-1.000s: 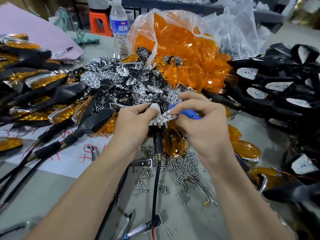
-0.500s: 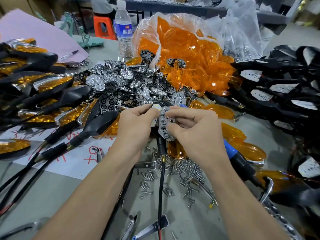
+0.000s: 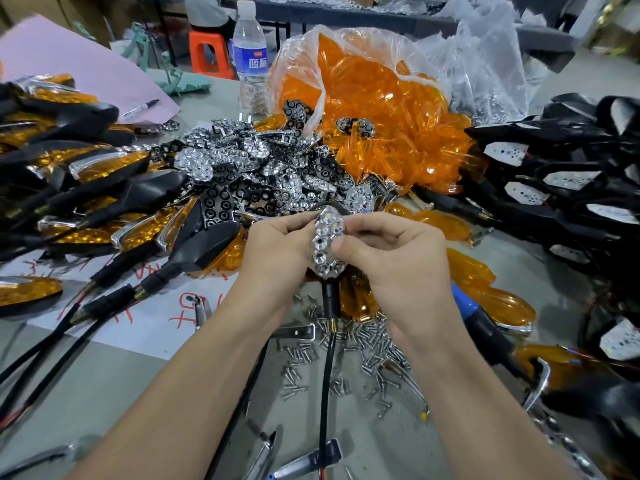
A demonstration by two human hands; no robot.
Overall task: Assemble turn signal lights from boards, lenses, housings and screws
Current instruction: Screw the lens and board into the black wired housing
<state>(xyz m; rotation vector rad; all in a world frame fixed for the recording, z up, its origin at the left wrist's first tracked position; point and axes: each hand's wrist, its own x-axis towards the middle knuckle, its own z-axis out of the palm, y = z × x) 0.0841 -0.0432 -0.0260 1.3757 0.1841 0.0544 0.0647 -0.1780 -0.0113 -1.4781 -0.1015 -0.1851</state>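
Both hands hold one turn signal unit above the table's middle. My left hand (image 3: pixel 277 251) grips its left side; my right hand (image 3: pixel 391 258) pinches the chrome honeycomb reflector (image 3: pixel 325 244) seated on the front, thumb pressed on its right edge. A black stalk and wire (image 3: pixel 329 306) hang down from the unit. Loose screws (image 3: pixel 346 348) lie scattered below the hands. Behind the hands sits a heap of chrome reflectors and black boards (image 3: pixel 263 168). Orange lenses fill a clear plastic bag (image 3: pixel 377 105).
Assembled black and orange lights (image 3: pixel 86 188) pile up at the left. Black housings with white boards (image 3: pixel 561 188) stack at the right. A blue-handled screwdriver (image 3: pixel 481 320) lies right of my right wrist. A water bottle (image 3: pixel 250 60) stands at the back. Metal brackets (image 3: pixel 304 462) lie near the front edge.
The reflector has turned from lying crosswise to standing lengthwise on the unit. The blue screwdriver has left my right hand and lies on the table.
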